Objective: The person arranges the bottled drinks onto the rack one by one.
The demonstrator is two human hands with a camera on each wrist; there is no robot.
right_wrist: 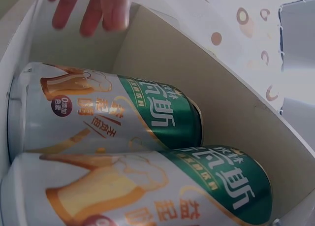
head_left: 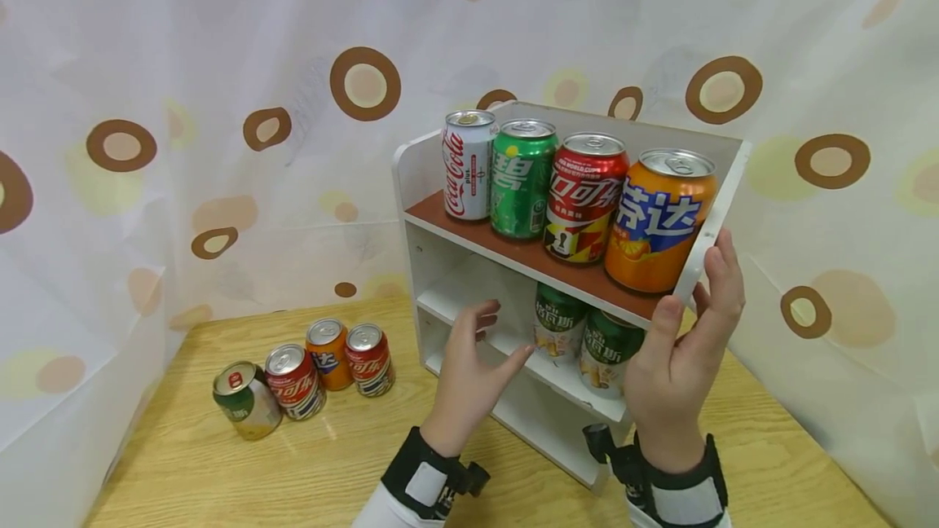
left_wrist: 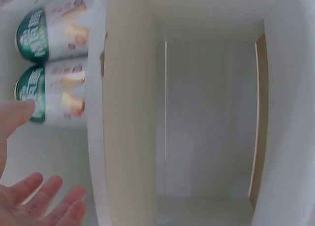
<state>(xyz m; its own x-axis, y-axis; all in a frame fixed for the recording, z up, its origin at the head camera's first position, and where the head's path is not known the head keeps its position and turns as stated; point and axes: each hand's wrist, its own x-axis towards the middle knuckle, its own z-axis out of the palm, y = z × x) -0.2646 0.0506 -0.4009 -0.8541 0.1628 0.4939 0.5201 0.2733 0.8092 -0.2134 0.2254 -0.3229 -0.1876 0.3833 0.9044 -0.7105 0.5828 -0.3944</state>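
A small white shelf unit (head_left: 429,267) has a brown top board. My left hand (head_left: 469,373) is in front of its middle level, thumb and fingers spread and holding nothing. Two green-and-white cans (head_left: 561,324) stand on that level, right of the left hand; the left wrist view shows its thumb (left_wrist: 17,115) overlapping one. My right hand (head_left: 682,365) is at the unit's right side panel (head_left: 715,222), thumb near the front edge and fingers along the outer side, fairly straight. Above it stands an orange Fanta can (head_left: 660,222).
Left of the Fanta, a red Coca-Cola can (head_left: 584,198), a green can (head_left: 522,178) and a white Coca-Cola can (head_left: 467,165) line the top board. Several cans, including a green-and-white one (head_left: 249,402), stand on the wooden table (head_left: 293,479) at left. A patterned curtain (head_left: 279,39) hangs behind.
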